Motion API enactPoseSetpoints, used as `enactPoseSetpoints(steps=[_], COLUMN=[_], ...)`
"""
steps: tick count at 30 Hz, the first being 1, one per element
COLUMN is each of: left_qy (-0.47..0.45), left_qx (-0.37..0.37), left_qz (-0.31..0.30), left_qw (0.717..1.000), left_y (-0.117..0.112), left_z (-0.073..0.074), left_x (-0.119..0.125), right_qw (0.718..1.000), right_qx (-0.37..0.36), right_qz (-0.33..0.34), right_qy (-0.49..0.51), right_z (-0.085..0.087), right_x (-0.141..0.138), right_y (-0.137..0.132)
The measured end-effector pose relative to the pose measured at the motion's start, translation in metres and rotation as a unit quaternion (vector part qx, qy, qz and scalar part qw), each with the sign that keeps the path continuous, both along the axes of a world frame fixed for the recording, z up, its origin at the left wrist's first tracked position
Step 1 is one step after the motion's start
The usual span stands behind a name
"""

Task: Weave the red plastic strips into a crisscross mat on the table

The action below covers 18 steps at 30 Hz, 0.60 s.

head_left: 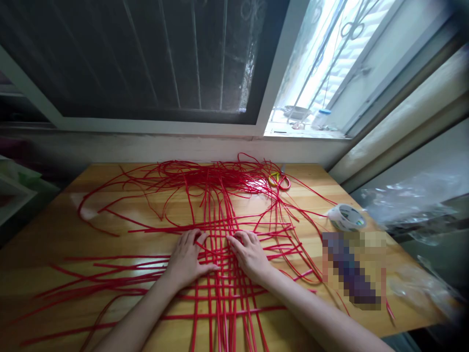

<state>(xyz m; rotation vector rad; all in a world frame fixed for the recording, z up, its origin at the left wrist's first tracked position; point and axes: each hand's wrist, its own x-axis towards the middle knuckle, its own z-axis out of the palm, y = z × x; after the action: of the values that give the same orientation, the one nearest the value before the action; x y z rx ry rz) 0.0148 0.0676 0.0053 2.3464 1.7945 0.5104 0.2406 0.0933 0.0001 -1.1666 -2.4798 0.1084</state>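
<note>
Long, thin red strands point(220, 274) cross one another in an open woven grid on the wooden table. My left hand point(187, 258) lies over the left part of the grid, its fingers bent round a red strand and its thumb stretched toward the middle. My right hand point(249, 253) is on the grid's right part, with thumb and fingers closed on the strand near the central uprights. A slightly curved strand runs between both hands. The fingertips partly hide the crossings beneath them. Loose strand ends fan out to the left and right.
Beyond the grid lies a tangled heap of red strands point(216, 173). Scissors with yellow and red handles point(279, 181) rest beside it. A clear tape roll point(346, 217) and a blurred-out patch point(351, 271) are on the right. The wooden table point(47, 234) meets a windowed wall.
</note>
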Motion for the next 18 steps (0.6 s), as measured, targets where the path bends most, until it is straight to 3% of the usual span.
enactPoseSetpoints(steps=[8, 18], left_qy=[-0.041, -0.064], left_qx=[-0.011, -0.015], left_qz=[0.017, -0.017], left_qw=[0.999, 0.998], left_y=[0.0015, -0.0005], left_z=[-0.0032, -0.0051], left_x=[0.0071, 0.0086], right_qw=[0.999, 0.999], right_qx=[-0.005, -0.005], right_qz=[-0.030, 0.004], right_qy=[-0.011, -0.036], right_z=[-0.0016, -0.0051], right_x=[-0.0087, -0.0073], right_y=[0.0095, 0.0098])
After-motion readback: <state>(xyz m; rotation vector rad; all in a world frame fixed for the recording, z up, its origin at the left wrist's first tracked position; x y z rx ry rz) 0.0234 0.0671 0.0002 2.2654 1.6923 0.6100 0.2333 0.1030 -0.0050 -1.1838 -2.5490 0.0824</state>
